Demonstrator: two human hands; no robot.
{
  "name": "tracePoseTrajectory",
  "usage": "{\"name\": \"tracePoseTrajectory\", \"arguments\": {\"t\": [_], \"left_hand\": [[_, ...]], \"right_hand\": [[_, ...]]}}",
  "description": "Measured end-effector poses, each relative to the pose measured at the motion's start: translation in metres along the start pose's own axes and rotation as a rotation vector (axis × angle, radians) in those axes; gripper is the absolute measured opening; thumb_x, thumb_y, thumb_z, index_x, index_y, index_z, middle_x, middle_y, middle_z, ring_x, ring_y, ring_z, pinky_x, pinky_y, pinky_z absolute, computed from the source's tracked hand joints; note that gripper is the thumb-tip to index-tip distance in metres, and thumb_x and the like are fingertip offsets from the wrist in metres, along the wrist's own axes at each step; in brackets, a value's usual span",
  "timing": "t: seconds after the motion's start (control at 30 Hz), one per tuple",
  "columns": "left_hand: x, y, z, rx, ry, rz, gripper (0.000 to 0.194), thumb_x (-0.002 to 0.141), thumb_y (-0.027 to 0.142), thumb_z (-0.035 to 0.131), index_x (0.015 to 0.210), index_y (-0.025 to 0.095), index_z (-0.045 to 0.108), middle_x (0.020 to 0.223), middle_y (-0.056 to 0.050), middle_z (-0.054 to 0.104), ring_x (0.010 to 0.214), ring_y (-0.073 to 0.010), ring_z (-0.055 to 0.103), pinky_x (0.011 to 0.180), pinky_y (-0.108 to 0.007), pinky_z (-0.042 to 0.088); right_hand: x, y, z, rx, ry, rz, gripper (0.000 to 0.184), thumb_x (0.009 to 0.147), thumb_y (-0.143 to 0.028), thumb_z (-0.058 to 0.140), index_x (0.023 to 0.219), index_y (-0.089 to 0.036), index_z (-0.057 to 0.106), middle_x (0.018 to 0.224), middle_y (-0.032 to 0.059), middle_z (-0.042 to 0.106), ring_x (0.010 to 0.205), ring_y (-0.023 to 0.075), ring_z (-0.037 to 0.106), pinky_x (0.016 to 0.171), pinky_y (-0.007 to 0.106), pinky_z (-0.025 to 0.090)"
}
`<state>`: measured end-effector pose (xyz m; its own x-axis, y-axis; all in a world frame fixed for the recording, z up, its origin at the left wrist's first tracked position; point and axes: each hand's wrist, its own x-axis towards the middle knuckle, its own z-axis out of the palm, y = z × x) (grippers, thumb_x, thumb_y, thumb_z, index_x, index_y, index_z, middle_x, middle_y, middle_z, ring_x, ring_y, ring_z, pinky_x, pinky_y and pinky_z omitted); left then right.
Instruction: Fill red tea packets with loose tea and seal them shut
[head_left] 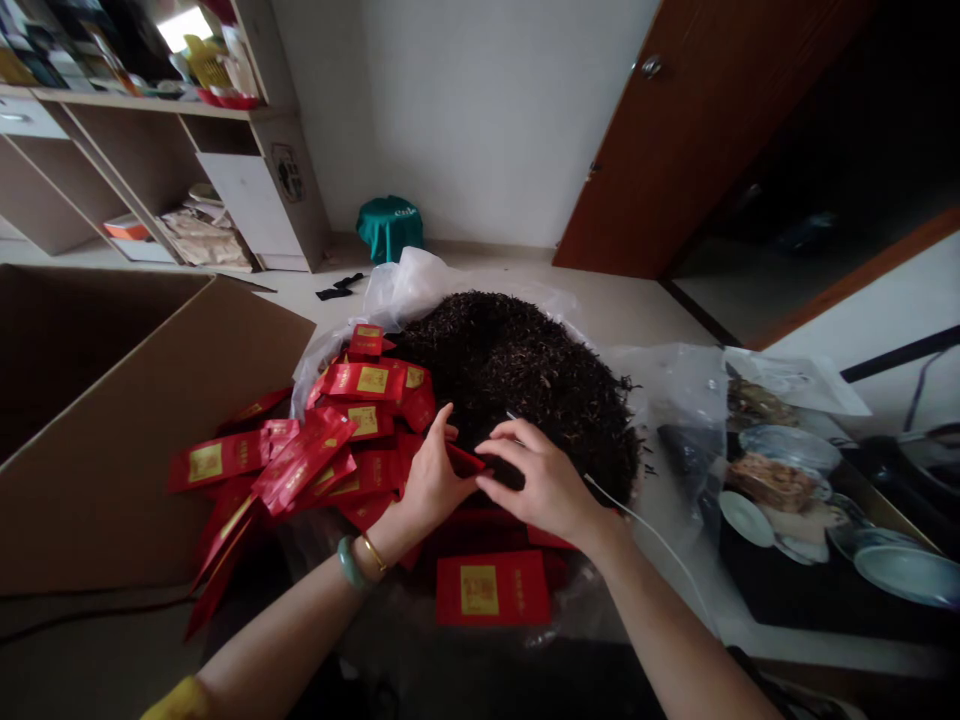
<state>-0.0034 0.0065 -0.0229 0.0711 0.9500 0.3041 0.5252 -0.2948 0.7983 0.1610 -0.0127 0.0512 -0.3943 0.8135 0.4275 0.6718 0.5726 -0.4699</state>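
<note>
A small red packet [466, 461] is held between my two hands, seen almost edge-on. My left hand [435, 468], with a jade bangle [351, 563] and a gold bracelet [373, 552] at the wrist, is closed on its left side. My right hand [536, 478] pinches its right edge with thumb and fingertips. A thin pale tip shows above the right fingers; its kind is hidden. Just beyond both hands rises a heap of dark dried tea leaves [517, 360] in clear plastic. Many red packets with gold labels [371, 380] lie piled at the left, and a flat red packet [493, 588] lies nearest me.
An open cardboard box [157, 430] stands at the left. On the right, a dark tray [780, 590] carries dishes and a plastic bag [675, 400] lies beside it. A thin white cord [660, 540] runs by my right forearm. A green-covered stool [390, 225] stands at the wall.
</note>
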Motion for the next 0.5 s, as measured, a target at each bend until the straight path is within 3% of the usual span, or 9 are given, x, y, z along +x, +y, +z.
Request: {"name": "tracePoseTrajectory", "arguments": {"t": [0.1,0.2,0.27,0.33,0.4,0.5], "left_hand": [[0.0,0.003,-0.002,-0.022,-0.041,0.081,0.091,0.062,0.022,0.075,0.139,0.02,0.028,0.103,-0.006,0.058,0.091,-0.0203,0.061,0.081,-0.036,0.052],[0.003,0.01,-0.007,-0.127,-0.143,0.121,0.069,0.064,0.029,0.076,0.126,0.018,0.049,0.103,-0.008,0.06,0.09,-0.0202,0.06,0.08,-0.034,0.052],[0.006,0.014,-0.011,-0.219,-0.186,0.057,0.046,0.071,0.036,0.071,0.112,0.018,0.06,0.101,-0.008,0.065,0.087,-0.0197,0.061,0.076,-0.032,0.053],[0.009,0.015,-0.013,-0.326,-0.193,-0.055,0.034,0.076,0.041,0.066,0.1,0.017,0.067,0.095,-0.007,0.069,0.079,-0.0186,0.063,0.07,-0.03,0.052],[0.011,0.015,-0.015,-0.46,-0.193,-0.162,0.036,0.074,0.046,0.066,0.092,0.015,0.069,0.087,-0.006,0.071,0.073,-0.0177,0.063,0.067,-0.029,0.052],[0.013,0.015,-0.015,-0.67,-0.192,-0.278,0.038,0.067,0.049,0.072,0.084,0.014,0.071,0.079,-0.004,0.073,0.07,-0.0173,0.064,0.067,-0.028,0.052]], "right_hand": [[-0.002,0.004,0.011,-0.076,-0.112,0.028,0.012,0.082,-0.021,0.061,0.092,-0.02,0.067,0.094,0.0076,0.065,0.082,0.0195,0.064,0.074,0.033,0.056],[-0.002,0.011,0.014,-0.054,-0.076,0.053,0.016,0.086,-0.014,0.052,0.084,-0.019,0.067,0.088,0.0071,0.066,0.078,0.0182,0.065,0.073,0.032,0.055],[0.0,0.015,0.011,-0.006,-0.018,0.055,0.017,0.086,-0.012,0.051,0.086,-0.019,0.066,0.089,0.0068,0.067,0.08,0.0186,0.065,0.074,0.032,0.055],[0.001,0.016,0.006,0.076,0.027,0.075,0.015,0.085,-0.013,0.052,0.086,-0.02,0.065,0.088,0.0057,0.068,0.079,0.0183,0.066,0.073,0.031,0.055],[0.001,0.015,0.003,0.187,0.068,0.146,0.011,0.083,-0.016,0.056,0.09,-0.02,0.063,0.087,0.0047,0.069,0.077,0.0176,0.067,0.07,0.029,0.055],[0.002,0.013,0.002,0.353,0.094,0.301,0.023,0.08,-0.022,0.061,0.103,-0.02,0.061,0.082,0.003,0.072,0.071,0.0167,0.068,0.065,0.028,0.056]]}}
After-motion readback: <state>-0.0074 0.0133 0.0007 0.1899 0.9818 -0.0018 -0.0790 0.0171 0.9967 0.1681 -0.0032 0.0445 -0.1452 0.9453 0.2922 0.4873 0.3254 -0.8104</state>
